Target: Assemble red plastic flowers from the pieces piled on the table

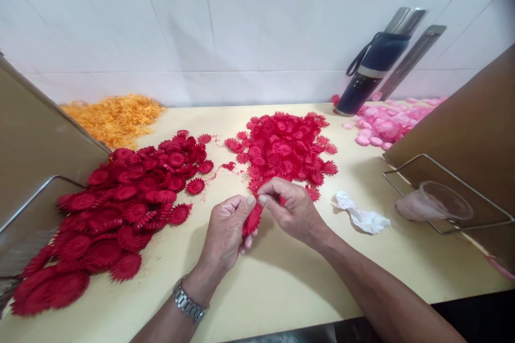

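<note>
My left hand (227,228), with a metal watch on its wrist, is closed on a red flower-shaped piece (252,221) with a jagged edge. Just right of it, my right hand (287,206) pinches with thumb and forefinger at the top of that piece; whatever sits between these fingertips is too small to make out. Beyond both hands lies a heap of bright red flower pieces (285,147). A larger heap of darker red, scalloped flower pieces (120,211) spreads over the table to the left.
Orange petals (116,115) lie at the back left, pink pieces (392,120) at the back right. A dark blue flask (368,69) leans near the tiled wall. Crumpled tissue (362,213) and a plastic cup (432,202) in a wire holder are right. Cardboard panels (462,134) flank the table.
</note>
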`<state>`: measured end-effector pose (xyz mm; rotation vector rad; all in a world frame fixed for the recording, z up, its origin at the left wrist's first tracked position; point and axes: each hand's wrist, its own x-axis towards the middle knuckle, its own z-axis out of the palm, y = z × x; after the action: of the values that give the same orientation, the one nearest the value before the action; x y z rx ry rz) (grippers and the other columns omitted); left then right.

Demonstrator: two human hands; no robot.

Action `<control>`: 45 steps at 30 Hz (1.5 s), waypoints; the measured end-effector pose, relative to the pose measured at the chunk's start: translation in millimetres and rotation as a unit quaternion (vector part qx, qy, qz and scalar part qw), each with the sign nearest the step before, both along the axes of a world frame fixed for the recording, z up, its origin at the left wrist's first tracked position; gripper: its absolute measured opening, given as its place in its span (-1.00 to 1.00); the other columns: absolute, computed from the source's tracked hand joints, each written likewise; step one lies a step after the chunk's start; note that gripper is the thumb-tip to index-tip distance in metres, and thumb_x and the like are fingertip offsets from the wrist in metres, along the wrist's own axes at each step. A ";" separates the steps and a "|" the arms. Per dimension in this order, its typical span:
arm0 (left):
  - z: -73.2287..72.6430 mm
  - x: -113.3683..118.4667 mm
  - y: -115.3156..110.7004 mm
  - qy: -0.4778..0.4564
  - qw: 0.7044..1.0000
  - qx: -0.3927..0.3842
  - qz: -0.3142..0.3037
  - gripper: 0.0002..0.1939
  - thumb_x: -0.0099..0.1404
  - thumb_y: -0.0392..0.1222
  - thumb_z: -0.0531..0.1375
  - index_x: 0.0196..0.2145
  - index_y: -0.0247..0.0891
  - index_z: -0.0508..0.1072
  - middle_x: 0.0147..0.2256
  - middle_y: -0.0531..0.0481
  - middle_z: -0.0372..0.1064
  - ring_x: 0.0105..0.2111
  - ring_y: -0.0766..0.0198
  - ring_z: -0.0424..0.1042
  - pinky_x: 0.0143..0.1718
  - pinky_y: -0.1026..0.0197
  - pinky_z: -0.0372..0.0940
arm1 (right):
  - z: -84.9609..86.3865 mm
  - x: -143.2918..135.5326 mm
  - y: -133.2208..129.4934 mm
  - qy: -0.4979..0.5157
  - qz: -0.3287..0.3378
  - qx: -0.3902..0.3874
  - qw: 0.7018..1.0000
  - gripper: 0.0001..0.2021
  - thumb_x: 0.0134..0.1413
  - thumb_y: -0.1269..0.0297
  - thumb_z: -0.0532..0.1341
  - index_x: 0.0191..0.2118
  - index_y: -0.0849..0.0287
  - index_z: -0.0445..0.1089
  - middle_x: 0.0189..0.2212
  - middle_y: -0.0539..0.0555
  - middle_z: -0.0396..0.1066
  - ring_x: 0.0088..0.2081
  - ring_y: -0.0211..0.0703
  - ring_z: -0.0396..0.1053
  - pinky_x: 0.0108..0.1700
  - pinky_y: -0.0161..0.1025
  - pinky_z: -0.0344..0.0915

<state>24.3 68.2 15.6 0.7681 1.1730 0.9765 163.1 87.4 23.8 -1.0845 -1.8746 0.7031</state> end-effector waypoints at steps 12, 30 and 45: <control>1.3 -7.5 4.8 -0.099 0.994 0.021 -0.045 -0.84 0.07 -0.23 0.23 -0.40 -0.39 0.39 -0.45 -0.07 0.45 -0.61 0.34 0.40 -0.58 0.29 0.35 | -20.2 48.2 35.9 -0.244 -0.223 0.207 0.921 -0.82 0.13 0.31 0.11 -0.24 0.18 0.43 -0.30 0.15 0.41 -0.23 -0.06 0.31 -0.14 -0.11 0.21; -8.6 -4.6 0.0 -0.048 0.998 -0.008 -0.033 -0.64 0.07 0.10 0.21 -0.54 -0.28 0.31 -0.78 0.11 0.28 -0.88 0.44 0.14 -0.91 0.46 -0.03 | -7.0 -0.7 0.7 0.027 0.091 -0.082 0.992 -0.88 0.06 0.37 0.16 -0.48 0.23 0.30 -0.59 -0.06 0.28 -0.54 -0.35 0.22 -0.50 -0.40 0.16; -5.7 -6.6 1.7 -0.080 0.994 0.017 -0.071 -0.86 0.03 -0.24 0.23 -0.53 -0.37 0.36 -0.60 -0.02 0.40 -0.74 0.38 0.30 -0.75 0.34 0.26 | -16.5 34.7 26.7 -0.160 -0.186 0.222 0.944 -0.80 0.11 0.32 0.13 -0.22 0.25 0.45 -0.28 0.18 0.41 -0.22 -0.08 0.32 -0.12 -0.10 0.25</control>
<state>17.7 69.8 9.9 0.7752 0.9521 0.9243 197.8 114.1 7.3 -1.2482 -1.8877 -0.1223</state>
